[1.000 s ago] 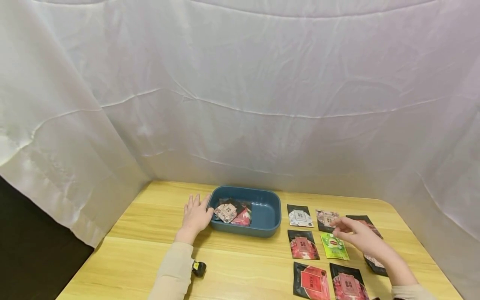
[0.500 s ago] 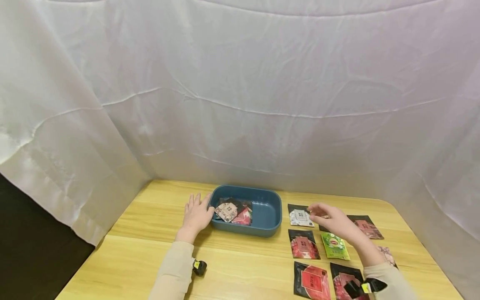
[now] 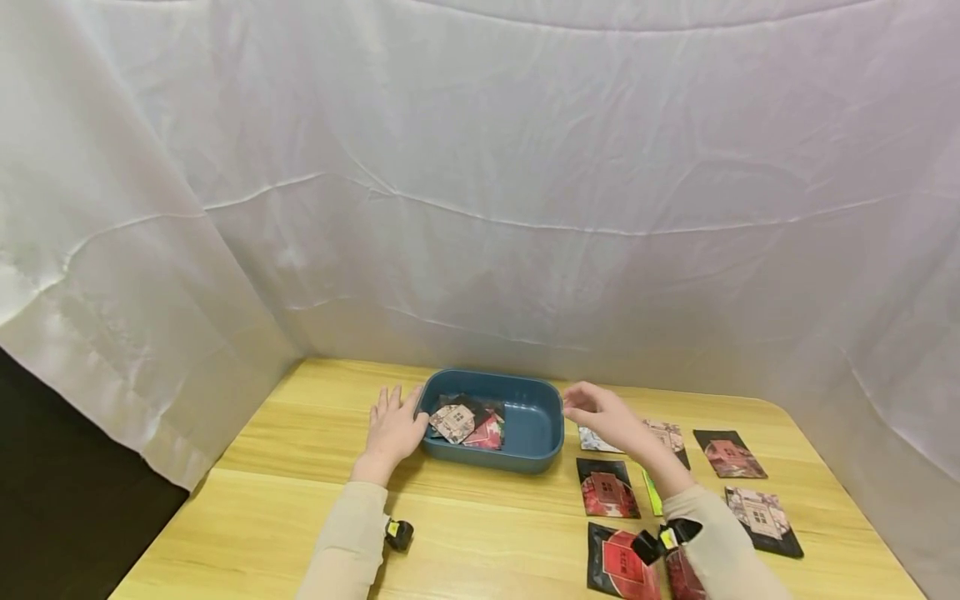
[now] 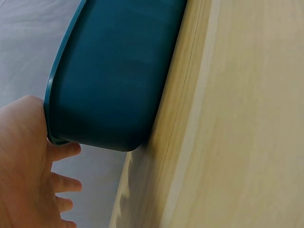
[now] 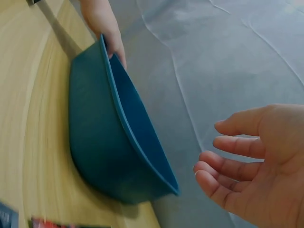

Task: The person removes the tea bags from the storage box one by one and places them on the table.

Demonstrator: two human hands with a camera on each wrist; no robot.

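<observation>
Laying-out of tea sachets [image 3: 731, 457], judged about partway; done: eight flat on the wooden table [image 3: 480, 533]; left: the pile [image 3: 454, 423] in the blue tub [image 3: 517, 464]; contents, near to far: two beige sleeves [image 3: 341, 542], each with one black wrist camera [image 3: 399, 535]; nearest row, two: one bright red-and-black sachet [image 3: 622, 562], one darker red sachet [image 3: 684, 577] partly under the right sleeve; middle row, three: one red-labelled black sachet [image 3: 606, 490], one green sachet [image 3: 652, 493] mostly hidden by the forearm, one floral-and-black sachet [image 3: 763, 518]; far row, three: one white-labelled sachet [image 3: 600, 440] and one cream floral sachet [image 3: 669, 436], both partly covered, one dark red sachet at the right; the tub, one, upright on the table left of the rows, its pile toward the left end, at least two sachets, exact number lost in overlap; left hand [image 3: 392, 431], one, at the tub's left end, fingers spread, thumb at the rim; right hand [image 3: 611, 417], one, just beside the right end, fingers loosely bent, pinching nothing, apart from the tub; farthest, pale curtain [image 3: 480, 250], creased.
</observation>
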